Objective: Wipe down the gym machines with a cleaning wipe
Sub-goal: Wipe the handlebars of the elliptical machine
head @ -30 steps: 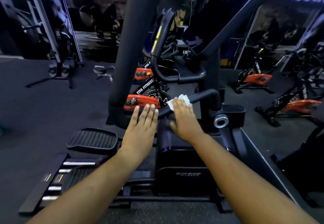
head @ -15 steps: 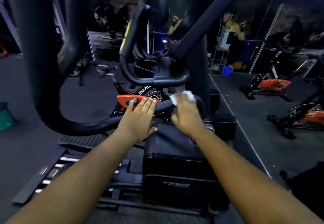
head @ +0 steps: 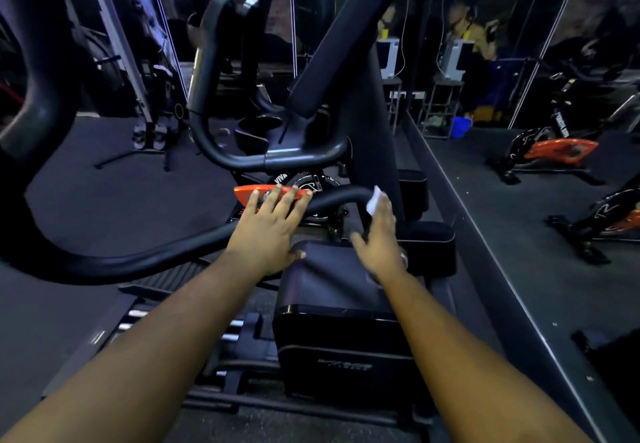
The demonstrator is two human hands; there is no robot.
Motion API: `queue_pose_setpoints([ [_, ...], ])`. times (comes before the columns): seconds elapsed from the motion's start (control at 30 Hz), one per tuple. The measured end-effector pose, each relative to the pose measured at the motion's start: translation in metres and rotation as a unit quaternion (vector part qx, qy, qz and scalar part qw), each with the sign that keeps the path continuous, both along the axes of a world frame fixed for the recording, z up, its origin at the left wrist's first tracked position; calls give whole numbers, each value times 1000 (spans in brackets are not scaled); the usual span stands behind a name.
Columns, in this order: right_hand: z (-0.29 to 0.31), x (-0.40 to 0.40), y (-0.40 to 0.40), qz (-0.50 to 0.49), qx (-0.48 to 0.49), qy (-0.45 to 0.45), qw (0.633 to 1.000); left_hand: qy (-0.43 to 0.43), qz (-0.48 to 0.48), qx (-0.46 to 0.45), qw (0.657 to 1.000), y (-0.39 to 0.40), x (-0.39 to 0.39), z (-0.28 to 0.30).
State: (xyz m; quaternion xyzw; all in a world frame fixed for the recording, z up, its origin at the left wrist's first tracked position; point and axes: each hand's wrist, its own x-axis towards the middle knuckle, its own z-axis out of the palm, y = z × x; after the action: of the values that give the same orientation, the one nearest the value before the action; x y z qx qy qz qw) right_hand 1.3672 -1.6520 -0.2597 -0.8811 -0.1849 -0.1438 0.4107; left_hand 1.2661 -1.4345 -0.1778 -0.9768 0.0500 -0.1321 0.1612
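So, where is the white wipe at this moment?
In the head view, right of centre: the right hand presses the wipe onto the far bend of the black handlebar.

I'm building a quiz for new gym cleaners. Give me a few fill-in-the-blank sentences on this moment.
1. The white wipe is under the ____ hand.
2. The left hand rests with fingers ____ on the black bar.
3. The bikes at right have ____ covers.

Missing: right; straight; orange
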Motion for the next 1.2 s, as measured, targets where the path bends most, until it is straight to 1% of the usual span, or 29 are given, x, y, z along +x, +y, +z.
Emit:
queue_pose_setpoints([
  [0.03, 8, 2, 9, 21, -15, -40, 999, 4, 0, 3, 1000, -1, -1, -1],
  [0.1, 28, -1, 29, 58, -82, -106, 989, 6, -1, -1, 1000, 0, -1, -2],
  [0.13, 32, -1, 34, 67, -112, -128, 983, 8, -1, -2, 1000, 0, -1, -1],
  [0.2, 31, 0, 31, 59, -132, -157, 977, 7, -4, -3, 1000, 2, -1, 0],
  [0.23, 25, 3, 24, 40, -122, -155, 980, 4, -7, -3, 1000, 2, -2, -1],
  [0.3, 13, 8, 9, -10, -62, -102, 993, 3, -6, -3, 1000, 2, -3, -1],
  [0.37, 10, 9, 7, -40, -48, -62, 996, 6, -5, -2, 1000, 1, -3, -1],
  [0.43, 18, 0, 21, -15, -97, -99, 990, 6, -5, -6, 1000, 0, -3, 0],
  [0.53, 32, -18, 47, 80, -181, -194, 961, -1, -12, -17, 1000, 2, -6, 2],
  [0.6, 38, -21, 47, 100, -205, -210, 951, -1, -7, -23, 1000, 4, -12, 2],
  [0.63, 38, -17, 42, 85, -210, -211, 951, 2, 0, -26, 1000, 5, -16, 2],
  [0.73, 38, -5, 23, -19, -180, -182, 967, -11, 15, -32, 999, 20, -37, -5],
  [0.8, 41, -7, 30, -44, -166, -145, 975, -22, 26, -22, 999, 35, -54, -13],
  [0.83, 43, -14, 39, -37, -172, -145, 974, -25, 31, -16, 999, 41, -61, -17],
  [0.9, 47, -38, 69, 11, -205, -176, 963, -31, 42, -11, 999, 54, -76, -21],
  [0.97, 46, -75, 106, 91, -231, -193, 949, -32, 53, -7, 998, 68, -93, -24],
  [1.03, 43, -107, 138, 156, -249, -216, 931, -48, 47, -5, 998, 87, -111, -28],
  [1.07, 44, -112, 144, 172, -259, -227, 923, -62, 39, -3, 997, 94, -119, -30],
  [1.1, 46, -114, 148, 173, -271, -238, 917, -74, 36, 3, 997, 105, -129, -31],
  [1.13, 46, -110, 146, 152, -285, -248, 913, -86, 34, 16, 996, 113, -136, -32],
  [1.2, 45, -102, 142, 57, -298, -251, 919, -101, 37, 52, 993, 130, -151, -33],
])
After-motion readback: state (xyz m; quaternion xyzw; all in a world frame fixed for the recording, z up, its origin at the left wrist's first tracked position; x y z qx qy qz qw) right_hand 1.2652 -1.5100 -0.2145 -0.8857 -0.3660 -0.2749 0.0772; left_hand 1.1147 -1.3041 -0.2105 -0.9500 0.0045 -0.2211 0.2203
